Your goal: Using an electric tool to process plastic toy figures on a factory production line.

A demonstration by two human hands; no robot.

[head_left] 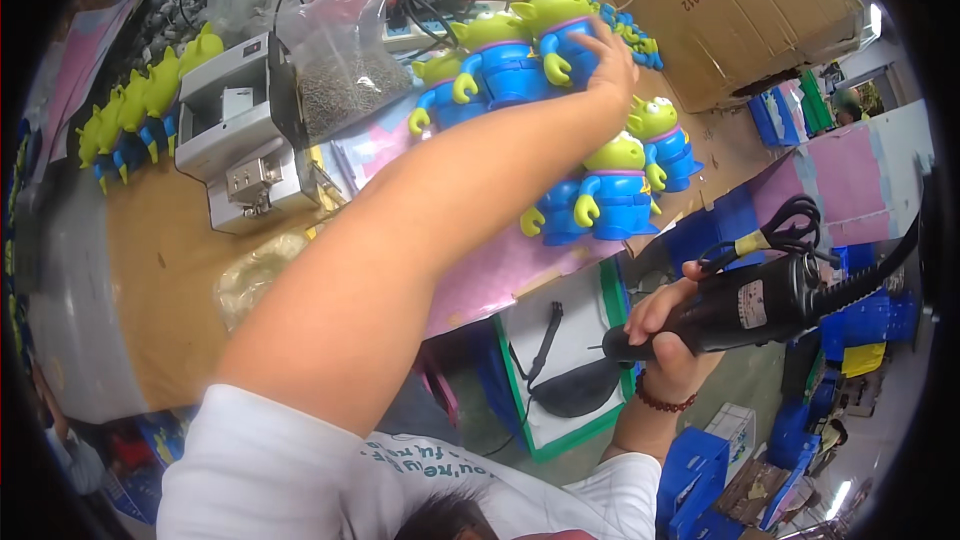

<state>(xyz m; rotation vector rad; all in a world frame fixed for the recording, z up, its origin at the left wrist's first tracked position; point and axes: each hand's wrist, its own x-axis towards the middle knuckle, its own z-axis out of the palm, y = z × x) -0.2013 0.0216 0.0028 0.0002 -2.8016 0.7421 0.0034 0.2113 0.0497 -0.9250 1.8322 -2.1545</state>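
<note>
The left hand reaches far across the counter, arm stretched out, and its grip closes on a green-and-blue alien toy at the far edge, fingers lying over the toy's blue body. That toy stands upright in a row with two more toys just to its left, all touching. Nearer, on a pink sheet, another cluster of toys stands close together, just below the reaching wrist. The right hand is held low off the counter's near edge, its grip wrapped around a black power tool whose cord is coiled at the rear; the tool lies roughly level, tip pointing left. A bead bracelet circles that wrist. On the left stands a small grey machine, with a clear bag of small dark parts just beside it. A line of more toys runs along the counter's far left. A cardboard box sits beyond the held toy, to its right. Blue crates lie on the floor below.
</note>
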